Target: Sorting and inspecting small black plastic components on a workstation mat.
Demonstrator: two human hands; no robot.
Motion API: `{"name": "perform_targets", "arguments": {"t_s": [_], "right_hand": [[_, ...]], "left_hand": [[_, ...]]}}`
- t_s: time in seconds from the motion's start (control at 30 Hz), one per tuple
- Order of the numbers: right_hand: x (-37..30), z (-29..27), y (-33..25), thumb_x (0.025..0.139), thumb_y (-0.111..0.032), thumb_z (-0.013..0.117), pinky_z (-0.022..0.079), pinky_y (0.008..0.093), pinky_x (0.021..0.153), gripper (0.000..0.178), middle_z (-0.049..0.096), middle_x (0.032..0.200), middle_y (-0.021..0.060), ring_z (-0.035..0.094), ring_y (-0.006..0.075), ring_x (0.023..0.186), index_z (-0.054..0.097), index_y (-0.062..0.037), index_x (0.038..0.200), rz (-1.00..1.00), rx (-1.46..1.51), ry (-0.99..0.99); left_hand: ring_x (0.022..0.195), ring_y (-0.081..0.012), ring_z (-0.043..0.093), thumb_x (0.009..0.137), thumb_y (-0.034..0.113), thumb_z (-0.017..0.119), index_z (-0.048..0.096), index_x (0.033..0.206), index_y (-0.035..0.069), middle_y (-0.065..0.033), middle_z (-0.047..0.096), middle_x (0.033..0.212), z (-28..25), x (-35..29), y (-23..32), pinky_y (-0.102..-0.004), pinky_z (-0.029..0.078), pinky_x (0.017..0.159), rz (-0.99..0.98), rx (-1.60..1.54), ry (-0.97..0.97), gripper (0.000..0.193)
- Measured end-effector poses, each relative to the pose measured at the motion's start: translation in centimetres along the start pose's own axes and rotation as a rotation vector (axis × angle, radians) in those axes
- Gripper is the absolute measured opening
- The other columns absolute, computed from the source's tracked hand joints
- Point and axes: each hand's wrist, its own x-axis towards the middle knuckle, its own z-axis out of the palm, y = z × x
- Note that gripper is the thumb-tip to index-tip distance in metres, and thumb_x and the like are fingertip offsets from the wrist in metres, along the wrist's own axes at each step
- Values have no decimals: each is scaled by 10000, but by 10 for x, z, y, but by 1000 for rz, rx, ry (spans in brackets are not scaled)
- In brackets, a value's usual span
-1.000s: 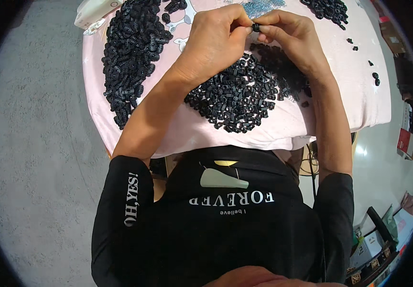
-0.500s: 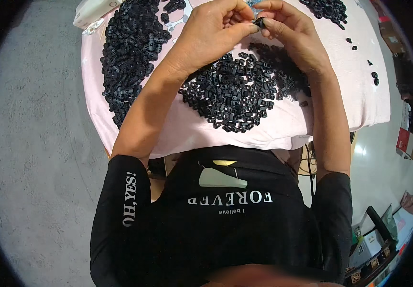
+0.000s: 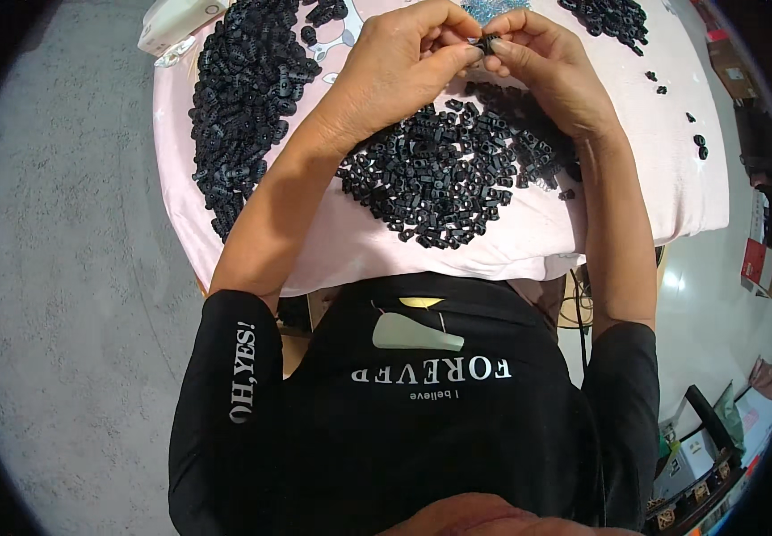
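Note:
Above the far middle of the table, my left hand (image 3: 397, 71) and my right hand (image 3: 558, 76) meet fingertip to fingertip. Pinched between them is a small black ribbed plastic part (image 3: 490, 41), which looks like a cord lock; my fingers cover much of it. Below my wrists spreads a heap of small black plastic pieces with holes (image 3: 431, 174). Just beyond my fingers lies a pile of tiny shiny bluish-silver pieces (image 3: 496, 9), too small to make out.
A long heap of black ribbed parts (image 3: 241, 116) lies left of my left arm, with a white box (image 3: 176, 22) behind it. Another black pile (image 3: 614, 20) sits at the far right. Several loose pieces (image 3: 700, 147) dot the pink tablecloth (image 3: 672, 196) near its right edge.
My right fingers have shifted slightly down around the black part, and more of the bluish-silver pile shows behind them. Both hands keep their pinch.

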Motion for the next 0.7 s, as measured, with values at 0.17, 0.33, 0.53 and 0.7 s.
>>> {"name": "perform_targets", "arguments": {"t_s": [0.17, 0.33, 0.53, 0.7], "right_hand": [[0, 7, -2, 983, -101, 683, 555, 240, 905, 238, 710, 1035, 74, 698, 125, 954, 639, -8, 1197, -24, -108, 26], [0, 6, -3, 982, -86, 679, 582, 254, 899, 231, 729, 1002, 89, 723, 138, 948, 654, 9, 1191, -2, -174, 64], [-2, 9, -6, 981, -75, 680, 579, 239, 862, 237, 734, 984, 87, 718, 129, 913, 659, 20, 1197, -17, -258, 81], [-1, 8, -2, 980, -73, 680, 576, 234, 849, 224, 733, 978, 87, 713, 124, 898, 663, 20, 1183, -39, -210, 72]], "left_hand": [[826, -98, 667, 988, -7, 603, 626, 1057, -45, -49, 672, 920, 3, 0, -1, -245, 599, 713, -91, -185, 56, 82], [812, -98, 666, 985, -8, 606, 628, 1035, -43, -51, 676, 896, 1, 1, -1, -238, 578, 686, -67, -71, 63, 64], [753, -88, 651, 981, -7, 616, 633, 982, -29, -35, 669, 812, 0, 0, 1, -231, 541, 644, -65, 11, 60, 28], [718, -75, 629, 978, -9, 622, 629, 951, -22, -25, 658, 798, 0, 0, -8, -227, 521, 619, -112, -24, 69, 31]]}}
